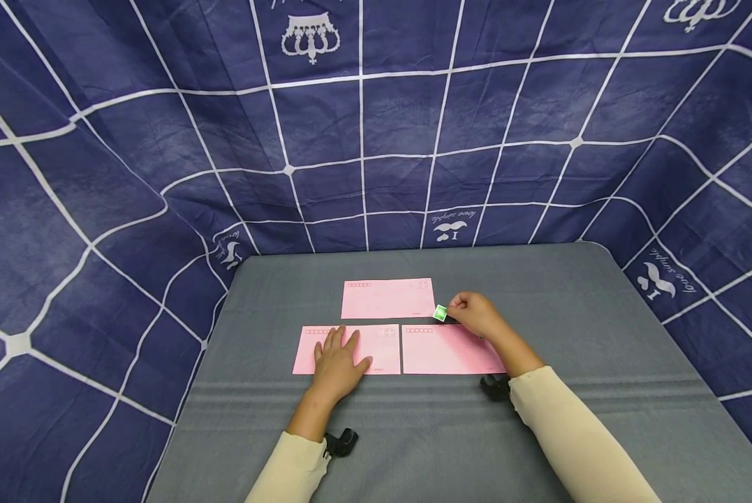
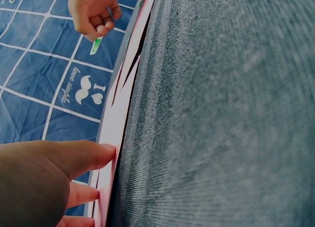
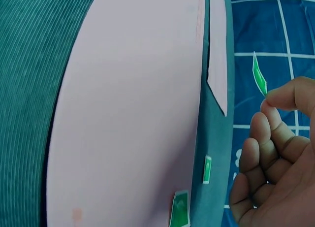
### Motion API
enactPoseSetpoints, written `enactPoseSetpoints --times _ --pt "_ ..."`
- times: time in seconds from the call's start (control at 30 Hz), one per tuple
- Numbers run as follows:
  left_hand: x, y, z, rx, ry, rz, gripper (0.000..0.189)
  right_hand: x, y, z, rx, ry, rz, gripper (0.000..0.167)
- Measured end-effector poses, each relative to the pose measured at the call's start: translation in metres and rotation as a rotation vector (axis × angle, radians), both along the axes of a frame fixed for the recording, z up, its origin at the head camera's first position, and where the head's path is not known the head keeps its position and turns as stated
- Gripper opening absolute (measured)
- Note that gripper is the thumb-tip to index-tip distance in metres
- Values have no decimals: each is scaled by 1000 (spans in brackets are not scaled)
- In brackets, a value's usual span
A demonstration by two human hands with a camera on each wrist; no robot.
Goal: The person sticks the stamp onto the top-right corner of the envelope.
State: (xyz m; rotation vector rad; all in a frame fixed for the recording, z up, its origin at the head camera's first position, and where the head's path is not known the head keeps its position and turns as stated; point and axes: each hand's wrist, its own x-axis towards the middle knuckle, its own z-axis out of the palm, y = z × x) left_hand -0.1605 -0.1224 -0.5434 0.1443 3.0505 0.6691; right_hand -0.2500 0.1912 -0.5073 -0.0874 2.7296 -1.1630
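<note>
My right hand (image 1: 478,316) pinches a small green stamp (image 1: 440,313) with a white border between thumb and index finger. In the right wrist view the stamp (image 3: 259,75) is raised above the table, slightly bent. It overlaps the lower right corner of the far pink envelope (image 1: 385,299) in the head view. Spread flat, my left hand (image 1: 338,365) rests on the near left pink envelope (image 1: 382,353). The near right pink envelope (image 1: 445,353) lies partly under my right forearm. A second green stamp (image 3: 180,209) is at its upper right corner.
Another green stamp (image 3: 207,169) lies on the grey cloth just beyond the near right envelope. The grey-covered table (image 1: 577,307) is bounded at the back and sides by a blue curtain (image 1: 401,181) with white lines.
</note>
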Motion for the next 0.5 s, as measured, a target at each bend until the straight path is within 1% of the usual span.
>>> enactPoseSetpoints --times 0.33,0.5 --pt "0 1 1 9 -10 5 68 -1 -12 -1 -5 14 10 16" --pt "-1 0 0 14 -12 10 68 0 -19 -2 -23 6 35 17"
